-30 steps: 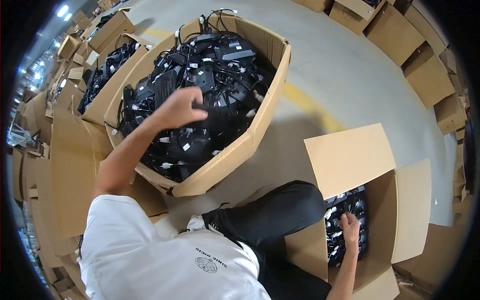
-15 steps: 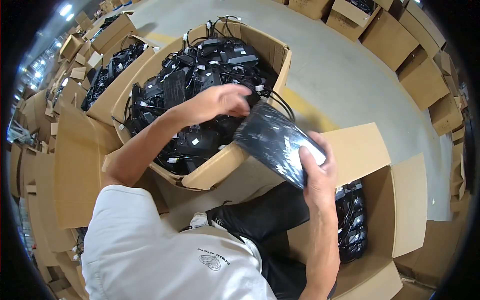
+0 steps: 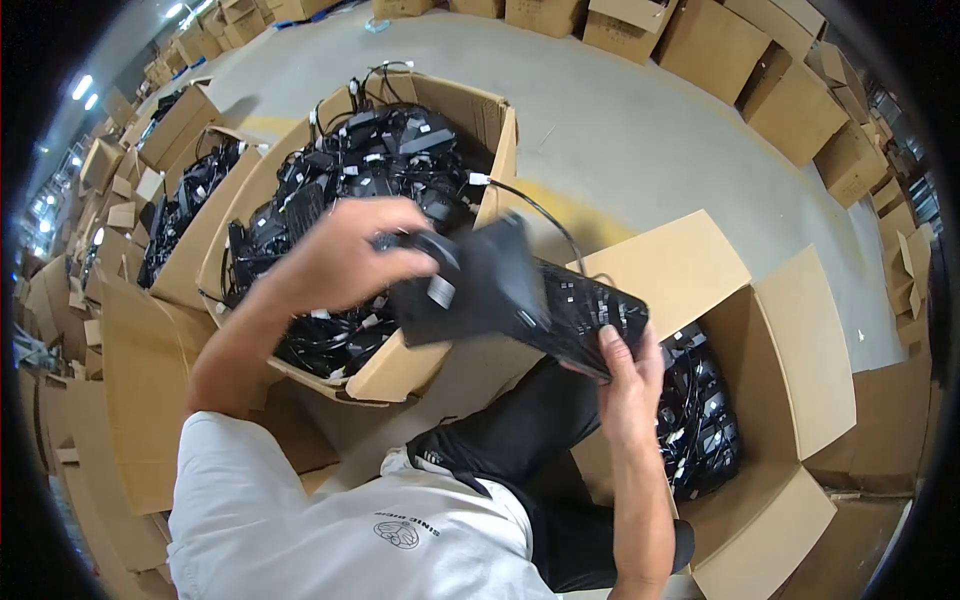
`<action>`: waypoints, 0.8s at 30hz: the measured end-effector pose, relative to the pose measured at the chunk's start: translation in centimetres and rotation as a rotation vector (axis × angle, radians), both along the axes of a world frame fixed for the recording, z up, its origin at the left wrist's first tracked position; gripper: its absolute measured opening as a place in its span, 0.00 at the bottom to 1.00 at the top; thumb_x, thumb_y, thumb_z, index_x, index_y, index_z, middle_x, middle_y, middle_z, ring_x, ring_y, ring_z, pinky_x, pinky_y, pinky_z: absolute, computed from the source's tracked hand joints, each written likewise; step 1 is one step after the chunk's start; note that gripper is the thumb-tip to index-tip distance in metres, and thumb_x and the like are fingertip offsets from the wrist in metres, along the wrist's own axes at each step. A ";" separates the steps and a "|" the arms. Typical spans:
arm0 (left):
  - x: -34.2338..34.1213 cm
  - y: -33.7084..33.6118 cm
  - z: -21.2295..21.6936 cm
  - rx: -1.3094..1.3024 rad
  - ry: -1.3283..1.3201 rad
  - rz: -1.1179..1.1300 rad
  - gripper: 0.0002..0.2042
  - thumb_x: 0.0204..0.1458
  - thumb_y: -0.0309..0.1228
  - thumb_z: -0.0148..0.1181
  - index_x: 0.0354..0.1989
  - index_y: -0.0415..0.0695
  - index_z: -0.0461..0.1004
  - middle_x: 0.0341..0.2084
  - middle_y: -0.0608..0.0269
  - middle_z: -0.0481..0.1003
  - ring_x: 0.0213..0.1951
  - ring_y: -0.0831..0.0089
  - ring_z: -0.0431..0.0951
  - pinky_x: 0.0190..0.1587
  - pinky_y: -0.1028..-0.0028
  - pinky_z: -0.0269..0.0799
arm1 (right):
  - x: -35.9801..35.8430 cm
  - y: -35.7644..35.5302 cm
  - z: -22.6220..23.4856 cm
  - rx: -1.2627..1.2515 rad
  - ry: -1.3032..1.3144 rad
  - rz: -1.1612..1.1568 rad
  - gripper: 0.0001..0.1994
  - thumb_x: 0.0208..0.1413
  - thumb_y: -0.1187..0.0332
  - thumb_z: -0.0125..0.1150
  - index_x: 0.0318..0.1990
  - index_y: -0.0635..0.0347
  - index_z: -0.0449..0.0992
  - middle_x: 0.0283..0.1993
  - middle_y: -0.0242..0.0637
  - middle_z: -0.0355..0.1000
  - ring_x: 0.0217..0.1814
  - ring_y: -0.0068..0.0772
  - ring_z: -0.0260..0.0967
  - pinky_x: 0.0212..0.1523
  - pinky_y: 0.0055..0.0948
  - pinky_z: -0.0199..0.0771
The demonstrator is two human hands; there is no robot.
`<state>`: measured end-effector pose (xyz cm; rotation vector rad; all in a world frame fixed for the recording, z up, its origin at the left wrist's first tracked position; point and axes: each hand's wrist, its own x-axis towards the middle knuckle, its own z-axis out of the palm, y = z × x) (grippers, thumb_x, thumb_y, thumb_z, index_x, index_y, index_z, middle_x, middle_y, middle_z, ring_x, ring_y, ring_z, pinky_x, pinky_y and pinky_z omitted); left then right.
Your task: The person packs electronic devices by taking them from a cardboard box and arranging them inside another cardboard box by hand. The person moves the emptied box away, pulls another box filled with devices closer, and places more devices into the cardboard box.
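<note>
My right hand (image 3: 630, 385) grips the end of a flat black panel (image 3: 590, 305) with a glossy, streaked surface, thumb on top. My left hand (image 3: 350, 250) is closed on a black plastic device (image 3: 480, 285) with a small white label; motion blurs it. The device overlaps the panel's left end, and I cannot tell whether the two are joined. From behind them a black cable (image 3: 540, 205) arches up to a white connector. Both hands are above the near right edge of a large carton (image 3: 507, 150) heaped with black devices (image 3: 370, 160) and cables.
At my right stands an open carton (image 3: 800, 350) with its flaps out, holding black devices and cables (image 3: 700, 420). Another carton of black parts (image 3: 195, 200) is at the left. More cardboard boxes (image 3: 700, 55) line the far side of the grey floor (image 3: 600, 130).
My left hand, empty-looking before, now holds the black device, which is drawn leftward over the panel. The panel's streaked face has turned. The view has shifted, moving the cartons leftward and down.
</note>
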<state>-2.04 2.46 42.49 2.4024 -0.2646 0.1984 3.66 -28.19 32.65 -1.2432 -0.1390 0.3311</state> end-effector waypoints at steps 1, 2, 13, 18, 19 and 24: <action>0.5 -1.9 -0.4 0.043 -0.110 -0.115 0.09 0.48 0.28 0.65 0.35 0.37 0.75 0.29 0.55 0.74 0.34 0.59 0.76 0.39 0.67 0.70 | -0.9 0.4 0.4 0.068 0.050 0.016 0.19 0.64 0.68 0.52 0.60 0.65 0.62 0.50 0.42 0.72 0.49 0.32 0.75 0.45 0.35 0.82; 0.9 -3.6 -0.6 0.101 -0.205 -0.220 0.09 0.49 0.28 0.65 0.35 0.37 0.75 0.29 0.55 0.73 0.35 0.55 0.74 0.41 0.64 0.68 | -1.8 1.0 0.6 0.104 0.023 0.004 0.18 0.65 0.69 0.52 0.59 0.65 0.63 0.51 0.39 0.71 0.50 0.29 0.70 0.48 0.30 0.75; 2.6 -11.2 -5.9 0.001 -0.633 -0.029 0.26 0.46 0.45 0.72 0.45 0.37 0.73 0.43 0.52 0.71 0.46 0.57 0.75 0.45 0.67 0.71 | -5.0 -5.2 0.0 0.089 -0.042 -0.355 0.27 0.50 0.69 0.67 0.56 0.66 0.64 0.49 0.40 0.71 0.51 0.30 0.70 0.54 0.32 0.71; 2.2 -15.3 -8.3 -0.542 -0.008 -0.302 0.44 0.51 0.52 0.67 0.67 0.35 0.53 0.57 0.53 0.66 0.58 0.68 0.67 0.62 0.67 0.60 | -6.6 -5.8 -1.2 0.291 0.066 -0.317 0.25 0.58 0.61 0.59 0.59 0.64 0.63 0.52 0.41 0.70 0.53 0.33 0.70 0.56 0.34 0.71; 2.1 -16.0 -7.7 -0.478 -0.050 -0.320 0.42 0.53 0.48 0.66 0.67 0.34 0.52 0.57 0.53 0.65 0.58 0.69 0.67 0.62 0.68 0.60 | -6.8 -5.6 -1.9 0.357 0.124 -0.332 0.26 0.59 0.58 0.59 0.59 0.62 0.63 0.53 0.42 0.70 0.55 0.34 0.69 0.58 0.36 0.70; 3.5 -19.1 -7.9 -0.650 0.137 -0.204 0.38 0.55 0.42 0.65 0.66 0.33 0.53 0.52 0.57 0.69 0.54 0.71 0.68 0.59 0.71 0.62 | -6.3 -7.4 -2.0 0.342 -0.055 -0.349 0.20 0.63 0.61 0.54 0.55 0.66 0.63 0.42 0.44 0.73 0.33 0.33 0.74 0.30 0.32 0.80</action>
